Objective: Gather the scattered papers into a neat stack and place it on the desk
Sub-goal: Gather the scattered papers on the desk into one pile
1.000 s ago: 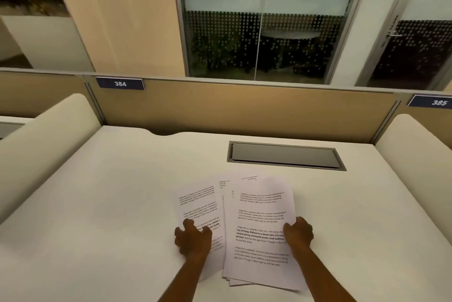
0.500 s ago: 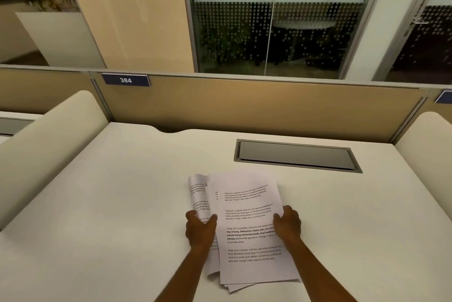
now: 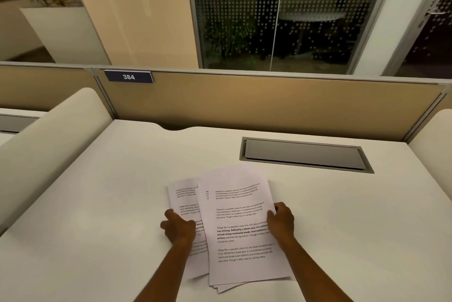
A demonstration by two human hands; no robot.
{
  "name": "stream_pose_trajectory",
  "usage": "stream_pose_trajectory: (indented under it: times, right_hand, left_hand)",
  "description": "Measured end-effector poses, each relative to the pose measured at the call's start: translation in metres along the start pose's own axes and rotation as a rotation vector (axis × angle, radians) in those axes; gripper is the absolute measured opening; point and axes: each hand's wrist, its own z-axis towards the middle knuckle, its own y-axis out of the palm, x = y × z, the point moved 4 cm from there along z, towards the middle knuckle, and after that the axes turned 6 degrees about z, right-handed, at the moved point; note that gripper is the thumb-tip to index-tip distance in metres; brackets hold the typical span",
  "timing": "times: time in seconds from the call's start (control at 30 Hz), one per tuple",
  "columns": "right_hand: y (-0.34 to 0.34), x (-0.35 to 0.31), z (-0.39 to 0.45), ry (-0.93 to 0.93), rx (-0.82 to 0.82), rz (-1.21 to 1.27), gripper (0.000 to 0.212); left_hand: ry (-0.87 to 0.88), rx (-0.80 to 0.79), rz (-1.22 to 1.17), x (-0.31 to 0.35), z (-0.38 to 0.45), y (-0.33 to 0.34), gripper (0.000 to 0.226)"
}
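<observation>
Several printed white papers [image 3: 241,226] lie in a loose, uneven pile on the cream desk [image 3: 97,204], near its front middle. One sheet [image 3: 182,200] sticks out to the left from under the top page, and corners of lower sheets show at the bottom. My left hand [image 3: 177,228] presses on the left sheet with fingers curled. On the other side, my right hand [image 3: 281,219] grips the right edge of the top sheets, thumb on the page.
A grey cable flap [image 3: 304,155] is set into the desk behind the papers. A tan partition [image 3: 269,103] with a label 384 [image 3: 129,76] closes the back. Padded cream dividers stand at the left [image 3: 49,135] and right [image 3: 435,135].
The left sheets, curled up half a second ago, now lie flat and spread further left under my left hand. The pile has shifted slightly; both hands stay at its sides.
</observation>
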Motion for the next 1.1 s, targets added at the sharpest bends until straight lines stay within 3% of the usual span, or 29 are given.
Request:
stream_pose_trajectory:
  times: [0.63,0.83,1.1]
  right_hand:
    - [0.057,-0.027,-0.020,-0.112,-0.111,-0.038,0.025]
    - [0.080,-0.035,-0.031,-0.126,-0.200,-0.001,0.026]
    - [0.083,-0.034,-0.039,-0.100,-0.240,-0.003,0.029]
  left_hand:
    - [-0.068,-0.022,-0.308,-0.021,0.019,-0.020,0.067]
    - [-0.078,-0.209,-0.363,-0.030,0.032,-0.020,0.040]
    - [0.121,-0.234,-0.203,-0.024,0.032,-0.027,0.037]
